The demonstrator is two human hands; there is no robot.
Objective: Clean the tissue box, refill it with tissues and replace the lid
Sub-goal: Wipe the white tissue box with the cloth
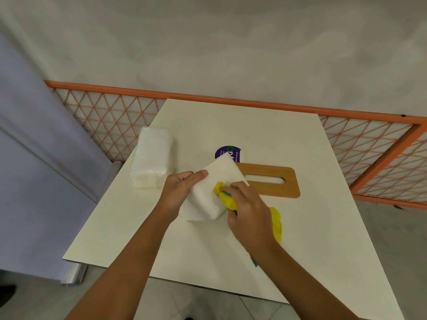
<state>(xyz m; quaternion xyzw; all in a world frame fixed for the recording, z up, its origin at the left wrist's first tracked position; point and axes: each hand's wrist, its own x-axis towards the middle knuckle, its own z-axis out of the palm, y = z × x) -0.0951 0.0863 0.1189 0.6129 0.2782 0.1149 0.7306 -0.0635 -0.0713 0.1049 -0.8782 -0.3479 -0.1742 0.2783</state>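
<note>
The tissue box (208,192), tilted over the middle of the table (300,250), looks light, stiff and smooth enough to slip, so the left hand (180,188) clamps its left end while the right hand (247,209), closed round a yellow cloth (225,197), presses its side.

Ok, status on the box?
Left hand holds tissue box tilted. Right hand holds yellow cloth against it. Lid off, behind; tissue pack aside.
</note>
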